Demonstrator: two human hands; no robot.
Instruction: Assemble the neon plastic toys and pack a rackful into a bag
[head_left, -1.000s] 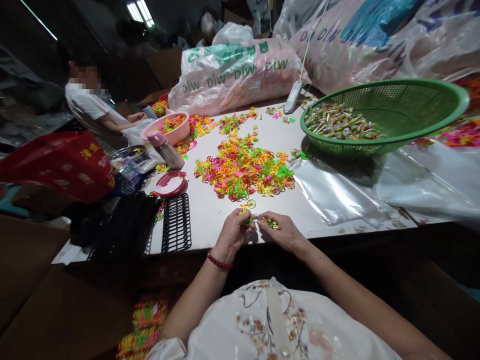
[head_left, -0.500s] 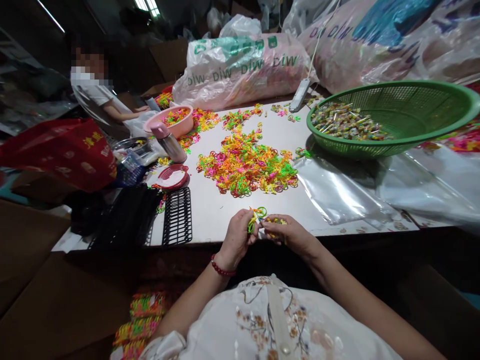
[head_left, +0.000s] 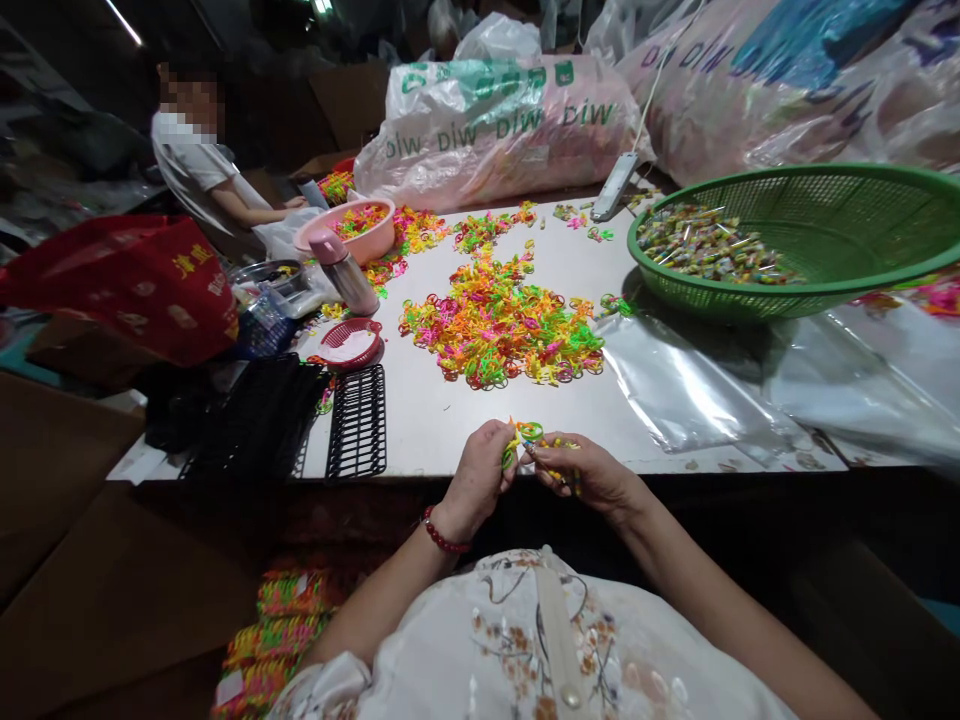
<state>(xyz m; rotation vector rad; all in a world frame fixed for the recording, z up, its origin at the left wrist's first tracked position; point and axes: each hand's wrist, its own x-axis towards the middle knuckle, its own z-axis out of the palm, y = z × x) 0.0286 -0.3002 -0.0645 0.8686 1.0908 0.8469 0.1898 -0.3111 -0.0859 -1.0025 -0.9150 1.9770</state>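
Observation:
Just past the table's front edge, my left hand [head_left: 478, 470] pinches small bright plastic pieces with round loops [head_left: 531, 431], green, yellow and orange. My right hand [head_left: 592, 468] is closed around several small yellowish wrapped pieces [head_left: 559, 470], and its fingertips meet the plastic loops. Fingers partly hide what both hands hold. Beyond them lies a heap of the same coloured plastic pieces [head_left: 510, 325] on the white table [head_left: 435, 430]. At the right, a green basket [head_left: 832, 225] contains many small wrapped pieces [head_left: 705, 245].
Black plastic racks [head_left: 357, 422] lie at the left, beside a red basket [head_left: 352, 343], a flask [head_left: 345, 272] and a pink basin [head_left: 375, 238]. Clear plastic bags [head_left: 690, 385] cover the right front. A power strip [head_left: 615, 187] sits at the back. Another person [head_left: 202, 180] is at far left.
The camera view has shifted slightly, moving the table things a little right in view. My right fingers have shifted a little against the green loop; both hands keep their hold.

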